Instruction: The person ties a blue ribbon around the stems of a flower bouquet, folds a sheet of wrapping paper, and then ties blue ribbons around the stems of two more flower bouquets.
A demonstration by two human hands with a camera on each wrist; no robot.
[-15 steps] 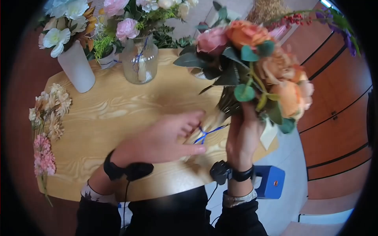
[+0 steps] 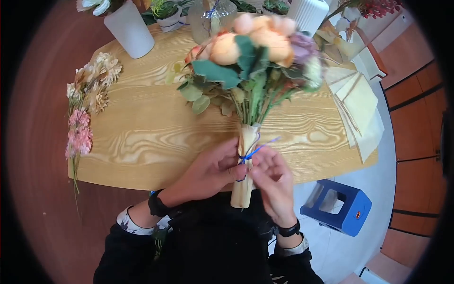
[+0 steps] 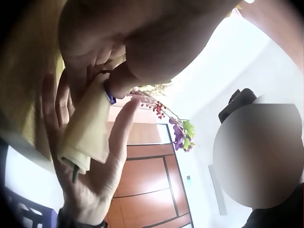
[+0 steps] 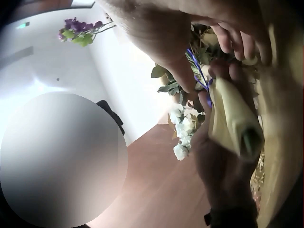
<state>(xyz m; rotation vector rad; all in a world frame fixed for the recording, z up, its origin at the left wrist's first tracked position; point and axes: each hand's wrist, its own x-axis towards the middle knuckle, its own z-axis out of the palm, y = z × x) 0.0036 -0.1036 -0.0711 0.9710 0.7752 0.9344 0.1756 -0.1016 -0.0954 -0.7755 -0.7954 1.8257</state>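
Note:
A bouquet of artificial flowers (image 2: 255,47), peach, orange and purple with green leaves, stands upright in front of me. Cream paper (image 2: 242,196) wraps its stems, with a blue ribbon (image 2: 245,157) round the middle. My left hand (image 2: 205,173) grips the wrapped stems from the left, its thumb at the ribbon. From the other side my right hand (image 2: 276,184) touches the wrap near the ribbon with its thumb, fingers loosely spread. In the left wrist view the rolled paper (image 3: 88,128) lies across the right palm, that hand (image 3: 90,187) open.
Beige and pink flower stems (image 2: 80,132) lie along the table's left side. Cream paper sheets (image 2: 362,106) lie at its right. A white vase (image 2: 130,31), a glass vase (image 2: 201,26) and a ribbed white vase (image 2: 307,14) line the back. A blue stool (image 2: 347,208) stands on the floor.
The bouquet has come from the right to the middle, now upright with its wrapped stems toward me. My left hand has taken hold of the wrap; the right has left the stems near the flower heads.

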